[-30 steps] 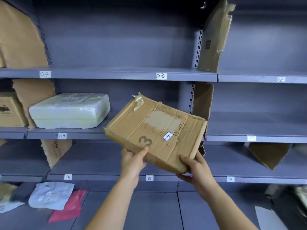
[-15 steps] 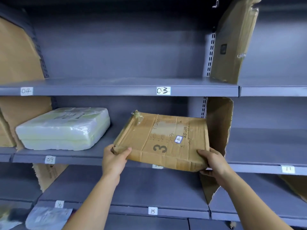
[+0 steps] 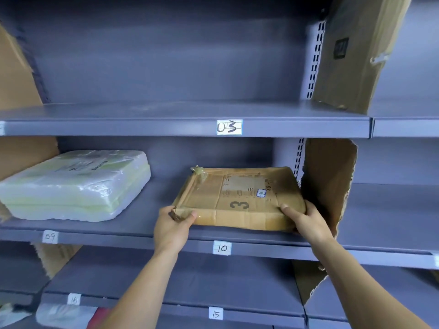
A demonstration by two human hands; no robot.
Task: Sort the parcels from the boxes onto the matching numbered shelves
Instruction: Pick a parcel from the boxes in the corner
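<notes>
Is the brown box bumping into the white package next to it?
Apart. The head view shows a wide strip of bare grey shelf between the brown box and the white package.

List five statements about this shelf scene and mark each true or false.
1. Both hands grip the cardboard parcel at its near corners, the left hand at one and the right hand at the other. True.
2. The cardboard parcel is on the shelf marked 03. False: it is at the shelf level that carries the 10 label.
3. A white wrapped parcel lies on the same level, to the left of the cardboard parcel. True.
4. The two parcels touch. False: bare shelf shows between them.
5. The tag below the white wrapped parcel reads 15. False: it is the 09 label.
</notes>
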